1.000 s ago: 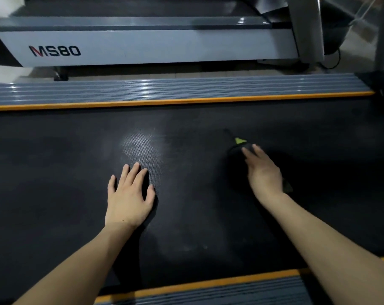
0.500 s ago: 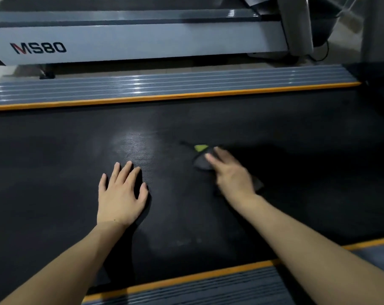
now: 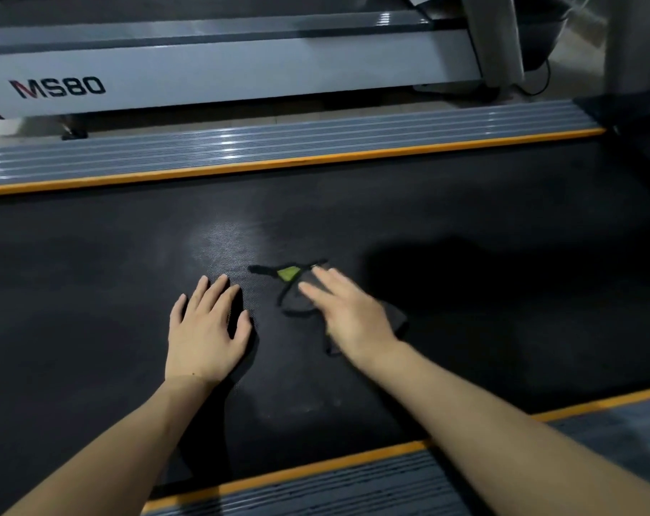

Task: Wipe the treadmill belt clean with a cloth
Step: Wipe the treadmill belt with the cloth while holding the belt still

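The right hand, flat on the dark cloth, has swept it leftward along mid-belt toward the left hand, splayed, grasping nothing; wiping continues.

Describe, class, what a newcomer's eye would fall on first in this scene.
Two bare forearms reach onto the wide black textured treadmill belt: the left hand lies flat, the right hand presses a dark cloth with a small green tag beside it. Beyond the belt runs an orange-edged grey ribbed side rail, and behind it a second grey treadmill marked MS80.
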A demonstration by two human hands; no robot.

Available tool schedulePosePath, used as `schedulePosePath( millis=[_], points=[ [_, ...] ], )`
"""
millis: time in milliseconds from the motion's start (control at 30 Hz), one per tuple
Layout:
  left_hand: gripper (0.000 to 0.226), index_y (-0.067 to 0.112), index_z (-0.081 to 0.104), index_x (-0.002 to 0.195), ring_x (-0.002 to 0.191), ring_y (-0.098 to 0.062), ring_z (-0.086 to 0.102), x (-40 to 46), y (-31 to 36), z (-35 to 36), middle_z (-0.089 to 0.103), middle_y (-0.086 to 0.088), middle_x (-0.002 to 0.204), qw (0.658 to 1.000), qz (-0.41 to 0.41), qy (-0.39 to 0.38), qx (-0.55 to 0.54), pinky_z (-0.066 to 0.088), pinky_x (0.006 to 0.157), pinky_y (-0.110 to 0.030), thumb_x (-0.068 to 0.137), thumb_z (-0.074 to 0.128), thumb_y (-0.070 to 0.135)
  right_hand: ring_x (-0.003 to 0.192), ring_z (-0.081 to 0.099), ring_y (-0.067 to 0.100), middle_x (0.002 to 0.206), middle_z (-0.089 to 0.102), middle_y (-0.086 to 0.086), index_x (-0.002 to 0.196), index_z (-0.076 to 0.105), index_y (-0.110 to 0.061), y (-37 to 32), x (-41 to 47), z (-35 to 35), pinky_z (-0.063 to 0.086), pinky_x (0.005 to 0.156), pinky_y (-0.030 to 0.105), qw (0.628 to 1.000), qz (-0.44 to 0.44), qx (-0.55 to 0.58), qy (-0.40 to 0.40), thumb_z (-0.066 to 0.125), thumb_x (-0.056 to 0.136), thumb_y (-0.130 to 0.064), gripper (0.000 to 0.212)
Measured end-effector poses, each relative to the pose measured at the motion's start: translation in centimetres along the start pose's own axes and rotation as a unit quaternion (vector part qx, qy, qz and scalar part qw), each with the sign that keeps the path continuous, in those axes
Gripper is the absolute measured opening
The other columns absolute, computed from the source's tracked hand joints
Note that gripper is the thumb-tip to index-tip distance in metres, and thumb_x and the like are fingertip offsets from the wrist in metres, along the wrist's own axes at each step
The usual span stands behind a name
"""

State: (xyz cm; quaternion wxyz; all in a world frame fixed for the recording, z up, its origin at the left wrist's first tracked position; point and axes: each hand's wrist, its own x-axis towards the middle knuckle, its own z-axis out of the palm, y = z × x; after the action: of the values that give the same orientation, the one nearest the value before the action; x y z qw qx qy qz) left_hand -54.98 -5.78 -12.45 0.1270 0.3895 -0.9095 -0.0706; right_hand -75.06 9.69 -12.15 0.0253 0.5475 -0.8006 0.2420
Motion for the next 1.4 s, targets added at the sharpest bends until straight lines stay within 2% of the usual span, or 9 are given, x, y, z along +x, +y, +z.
schedulePosePath(
  millis=[133, 233, 500, 800, 900, 1000, 1133, 1333, 1400],
  points=[
    [0.055, 0.026, 0.056, 0.140, 0.154, -0.016, 0.023, 0.1, 0.0, 0.2, 0.041, 0.007, 0.159, 1.000, -0.007, 0.003, -0.011, 0.016, 0.124, -0.047, 0.095, 0.037, 0.051, 0.138, 0.044, 0.026, 0.151, 0.046, 0.006, 0.136, 0.059, -0.028, 9.8, -1.0, -5.8, 0.039, 0.112, 0.031, 0.982, 0.176, -0.060, 0.044, 0.056, 0.091, -0.005, 0.050],
    [0.054, 0.026, 0.056, 0.139, 0.154, -0.015, 0.022, 0.2, 0.0, 0.3, 0.041, 0.007, 0.159, 1.000, -0.012, 0.000, -0.015, 0.016, 0.124, -0.047, 0.095, 0.037, 0.051, 0.137, 0.044, 0.031, 0.150, 0.046, 0.010, 0.134, 0.061, -0.023, 9.7, -1.0, -6.0, 0.042, 0.109, 0.038, 0.964, 0.243, -0.074, 0.076, 0.055, 0.094, -0.006, 0.044],
    [0.050, 0.026, 0.055, 0.139, 0.154, -0.012, 0.020, 0.0, 0.3, -0.2, 0.040, 0.009, 0.160, 1.000, -0.023, 0.001, -0.022, 0.014, 0.125, -0.044, 0.096, 0.038, 0.047, 0.130, 0.054, 0.021, 0.141, 0.057, -0.001, 0.125, 0.067, -0.028, -0.8, -4.3, -1.9, 0.052, 0.099, 0.034, 0.998, -0.059, 0.016, -0.009, 0.072, 0.087, -0.016, 0.040],
    [0.045, 0.026, 0.052, 0.141, 0.154, -0.009, 0.018, 0.3, 0.0, 0.4, 0.037, 0.008, 0.161, 0.999, -0.040, 0.001, -0.031, 0.014, 0.125, -0.043, 0.099, 0.047, 0.041, 0.133, 0.050, 0.027, 0.143, 0.055, 0.004, 0.124, 0.068, -0.025, 0.6, 11.7, 2.4, 0.045, 0.106, 0.042, 1.000, 0.019, 0.011, -0.019, 0.058, 0.097, -0.019, 0.029],
    [0.049, 0.023, 0.048, 0.144, 0.154, -0.013, 0.019, 0.3, 0.0, 0.2, 0.035, 0.005, 0.162, 0.998, -0.040, 0.010, -0.046, 0.016, 0.125, -0.043, 0.098, 0.044, 0.041, 0.127, 0.056, 0.028, 0.137, 0.060, 0.007, 0.120, 0.071, -0.024, 0.1, 5.5, 0.9, 0.049, 0.103, 0.042, 0.995, -0.069, 0.068, -0.008, 0.064, 0.092, -0.019, 0.029],
    [0.053, 0.024, 0.048, 0.145, 0.155, -0.014, 0.017, 0.3, 0.2, -0.1, 0.035, 0.005, 0.162, 0.998, -0.042, 0.000, -0.037, 0.013, 0.125, -0.043, 0.097, 0.037, 0.045, 0.138, 0.044, 0.019, 0.146, 0.052, 0.000, 0.129, 0.065, -0.028, -0.9, -2.6, -1.8, 0.039, 0.112, 0.031, 0.974, -0.178, 0.091, -0.105, 0.049, 0.102, -0.032, 0.032],
    [0.053, 0.026, 0.047, 0.145, 0.155, -0.013, 0.014, 0.3, 0.2, -0.2, 0.033, 0.006, 0.163, 0.998, -0.045, -0.009, -0.036, 0.010, 0.126, -0.043, 0.099, 0.035, 0.049, 0.138, 0.046, 0.019, 0.145, 0.053, -0.001, 0.128, 0.065, -0.029, 0.3, -1.6, -2.0, 0.043, 0.109, 0.030, 0.954, -0.272, 0.047, -0.119, 0.045, 0.101, -0.033, 0.034],
    [0.050, 0.026, 0.048, 0.145, 0.155, -0.014, 0.017, 0.4, 0.0, 0.0, 0.036, 0.006, 0.161, 0.999, -0.040, -0.008, -0.026, 0.011, 0.125, -0.042, 0.101, 0.040, 0.048, 0.130, 0.054, 0.025, 0.141, 0.058, 0.002, 0.122, 0.070, -0.028, 2.2, 11.4, 1.2, 0.050, 0.100, 0.042, 0.998, -0.051, 0.019, -0.020, 0.061, 0.095, -0.021, 0.029],
    [0.050, 0.026, 0.047, 0.147, 0.155, -0.014, 0.016, 0.6, -0.1, 0.1, 0.035, 0.006, 0.162, 0.999, -0.039, -0.014, -0.030, 0.010, 0.125, -0.043, 0.101, 0.040, 0.047, 0.129, 0.055, 0.022, 0.140, 0.058, 0.001, 0.121, 0.071, -0.029, 2.0, 10.9, 1.0, 0.051, 0.099, 0.040, 0.998, -0.064, 0.024, -0.017, 0.063, 0.094, -0.021, 0.029]
  ],
)
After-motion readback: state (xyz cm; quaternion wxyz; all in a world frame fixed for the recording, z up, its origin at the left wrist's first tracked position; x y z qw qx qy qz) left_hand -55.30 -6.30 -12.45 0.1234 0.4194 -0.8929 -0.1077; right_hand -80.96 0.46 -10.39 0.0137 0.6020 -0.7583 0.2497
